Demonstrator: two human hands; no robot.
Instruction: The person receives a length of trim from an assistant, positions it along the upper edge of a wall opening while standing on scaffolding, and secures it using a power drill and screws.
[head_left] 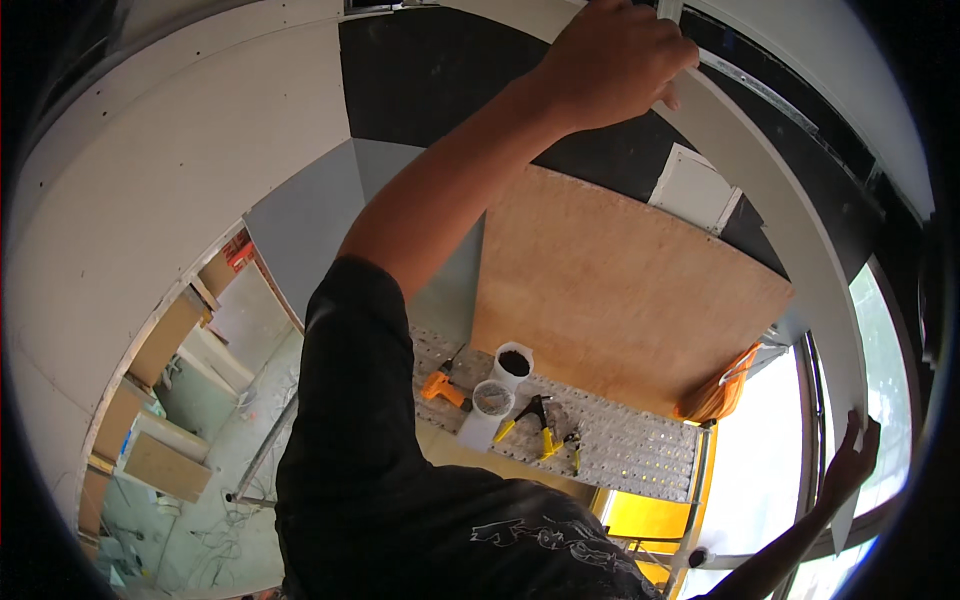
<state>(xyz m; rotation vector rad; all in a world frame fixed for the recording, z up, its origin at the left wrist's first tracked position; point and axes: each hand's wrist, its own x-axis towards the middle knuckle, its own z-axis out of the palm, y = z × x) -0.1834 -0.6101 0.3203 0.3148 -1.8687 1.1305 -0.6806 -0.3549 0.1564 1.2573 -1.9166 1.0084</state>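
Note:
A long, narrow pale board strip [787, 195] runs up at the right and bends in the fisheye view. My left hand [628, 65] is raised high, its fingers closed around the strip's upper part by the dark ceiling frame. Lower down at the right, my right hand [850, 465] grips the strip near its other end, with the thumb on one side. Part of the left fingers is cut off by the picture's top edge.
On a perforated metal scaffold platform [640, 460] lie an orange drill [442, 388], a white tub of dark screws [515, 364], a clear cup [492, 399] and yellow-handled hand tools [549, 444]. A plywood sheet [620, 290] stands behind. Board offcuts [167, 466] litter the floor far below.

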